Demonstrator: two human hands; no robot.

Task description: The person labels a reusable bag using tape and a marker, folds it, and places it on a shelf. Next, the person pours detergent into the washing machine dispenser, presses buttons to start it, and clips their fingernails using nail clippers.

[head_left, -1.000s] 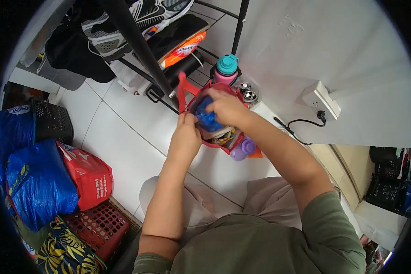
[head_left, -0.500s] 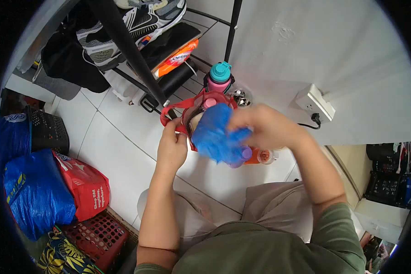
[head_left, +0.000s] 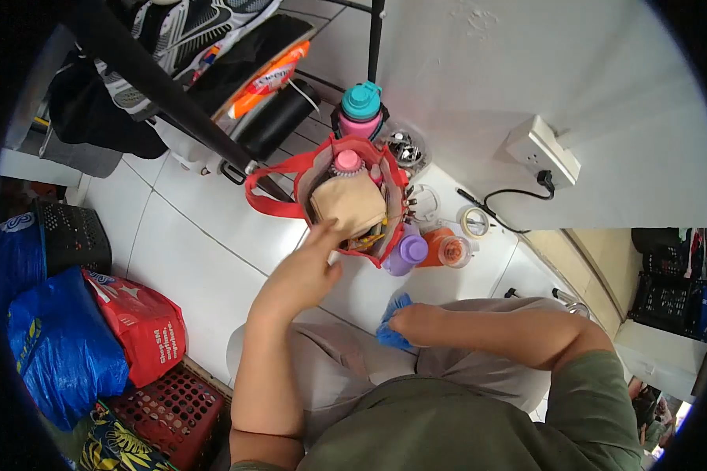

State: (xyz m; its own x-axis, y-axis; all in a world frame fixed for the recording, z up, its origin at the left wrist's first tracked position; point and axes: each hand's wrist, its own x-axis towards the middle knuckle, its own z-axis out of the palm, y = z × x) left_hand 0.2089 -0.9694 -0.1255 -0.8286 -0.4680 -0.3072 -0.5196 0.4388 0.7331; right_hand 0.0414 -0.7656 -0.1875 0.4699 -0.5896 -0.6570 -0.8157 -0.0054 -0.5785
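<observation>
My right hand is closed round a crumpled blue plastic bag, low between my knees. My left hand reaches to the near left side of an open red bag, its fingers apart and the fingertips at a beige cloth pouch inside. A pink-capped bottle stands behind the pouch in the red bag. Touching or close to the bag's right side are a purple bottle and an orange container. Behind it stands a pink bottle with a teal lid.
A black metal rack with shoes and an orange packet is at the upper left. Blue and red shopping bags and a dark red basket lie left. An outlet with a black cord is on the right.
The blue plastic bag has come out of the red bag and down toward my lap in my right hand. My left hand has let go of the red bag's edge. The beige pouch now shows.
</observation>
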